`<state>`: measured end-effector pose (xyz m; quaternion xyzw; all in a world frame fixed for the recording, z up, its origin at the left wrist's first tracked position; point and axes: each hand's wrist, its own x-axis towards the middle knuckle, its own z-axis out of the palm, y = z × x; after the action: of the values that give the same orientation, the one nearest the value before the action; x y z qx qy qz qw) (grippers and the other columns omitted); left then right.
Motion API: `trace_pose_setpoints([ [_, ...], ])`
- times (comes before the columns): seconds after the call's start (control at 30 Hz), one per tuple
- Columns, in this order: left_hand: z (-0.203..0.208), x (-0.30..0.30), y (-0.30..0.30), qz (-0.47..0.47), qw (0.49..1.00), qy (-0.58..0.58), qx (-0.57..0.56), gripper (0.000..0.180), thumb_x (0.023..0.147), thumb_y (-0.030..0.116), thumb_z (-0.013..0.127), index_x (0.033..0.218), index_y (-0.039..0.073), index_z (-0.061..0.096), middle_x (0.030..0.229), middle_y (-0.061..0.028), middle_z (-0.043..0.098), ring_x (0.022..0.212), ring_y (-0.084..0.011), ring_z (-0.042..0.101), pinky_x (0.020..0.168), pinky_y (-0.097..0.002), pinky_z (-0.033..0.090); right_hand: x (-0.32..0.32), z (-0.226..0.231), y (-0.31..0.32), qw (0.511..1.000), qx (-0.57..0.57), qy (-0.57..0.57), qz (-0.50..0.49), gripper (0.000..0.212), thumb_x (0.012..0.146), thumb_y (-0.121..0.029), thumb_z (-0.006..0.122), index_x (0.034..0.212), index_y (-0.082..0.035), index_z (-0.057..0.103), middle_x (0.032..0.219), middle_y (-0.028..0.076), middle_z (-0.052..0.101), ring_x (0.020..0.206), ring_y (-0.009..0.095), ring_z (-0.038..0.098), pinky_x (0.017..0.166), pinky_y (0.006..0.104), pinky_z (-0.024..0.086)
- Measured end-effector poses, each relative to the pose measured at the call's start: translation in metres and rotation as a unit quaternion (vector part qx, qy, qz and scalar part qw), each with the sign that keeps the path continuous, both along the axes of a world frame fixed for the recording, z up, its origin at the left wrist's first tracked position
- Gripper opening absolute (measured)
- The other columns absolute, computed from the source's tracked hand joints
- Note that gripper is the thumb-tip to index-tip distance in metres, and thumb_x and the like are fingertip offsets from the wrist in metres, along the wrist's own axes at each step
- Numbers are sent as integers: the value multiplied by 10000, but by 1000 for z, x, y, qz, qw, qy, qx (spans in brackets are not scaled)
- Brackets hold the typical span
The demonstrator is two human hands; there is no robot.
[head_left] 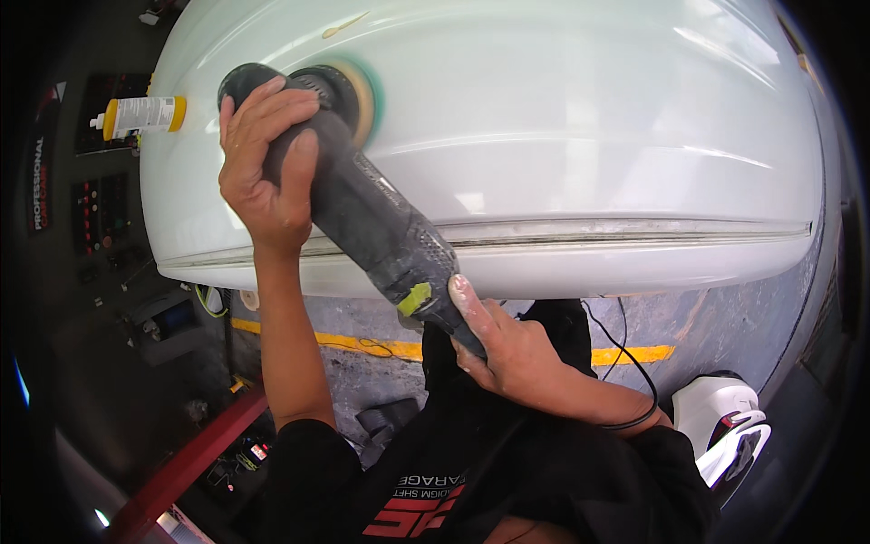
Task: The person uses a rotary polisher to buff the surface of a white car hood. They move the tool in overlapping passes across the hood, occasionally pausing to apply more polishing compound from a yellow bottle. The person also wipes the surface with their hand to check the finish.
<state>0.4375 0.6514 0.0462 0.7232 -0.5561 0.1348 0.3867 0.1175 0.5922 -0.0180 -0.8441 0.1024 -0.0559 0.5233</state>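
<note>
A black car polisher [376,218] slants across the view, its head at the upper left and its handle toward me. My left hand [263,154] is closed over the head end, fingers wrapped round the top. My right hand [512,344] grips the rear handle, thumb laid along the body near a strip of yellow-green tape [415,299]. The round pad [356,95], pale with a green edge, rests against the white car roof [562,127]. A smear of tan compound [345,24] lies on the paint beyond the pad.
A yellow bottle [145,117] with a white label is at the roof's left edge. The power cord [645,376] runs by my right forearm. Below are a yellow floor line [634,354], a red beam [195,462] at lower left and a white machine [725,417] at lower right.
</note>
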Motion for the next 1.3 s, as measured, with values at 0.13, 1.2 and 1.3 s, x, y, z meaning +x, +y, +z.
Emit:
trace_pose_setpoints([
  [0.13, 1, 10, 16, 25, 1000, 5, 7, 218, 897, 155, 671, 1059, 71, 790, 1150, -68, 786, 1289, -316, 644, 1280, -534, 189, 18, 3, 2, 999, 4, 16, 48, 972, 927, -255, 766, 1710, -252, 191, 962, 174, 568, 599, 298, 626, 474, 413, 548],
  [1.2, -59, -184, -18, -39, 614, 746, -254, 663, 845, 277, 846, 1302, -39, 484, 1116, -139, 628, 1006, -184, 668, 909, -348, 571, -47, 1, -21, 990, -23, 81, -117, 1123, 920, 45, 662, 1648, -11, -190, 1044, 160, 626, 838, 181, 641, 729, 336, 540],
  [1.3, -62, -175, -10, -46, 623, 732, -272, 649, 851, 283, 841, 1294, -35, 489, 1102, -131, 632, 994, -181, 669, 904, -351, 572, -37, -1, -16, 990, -44, 85, -108, 1114, 934, 28, 654, 1656, -48, -192, 1090, 172, 596, 805, 171, 619, 698, 329, 534],
])
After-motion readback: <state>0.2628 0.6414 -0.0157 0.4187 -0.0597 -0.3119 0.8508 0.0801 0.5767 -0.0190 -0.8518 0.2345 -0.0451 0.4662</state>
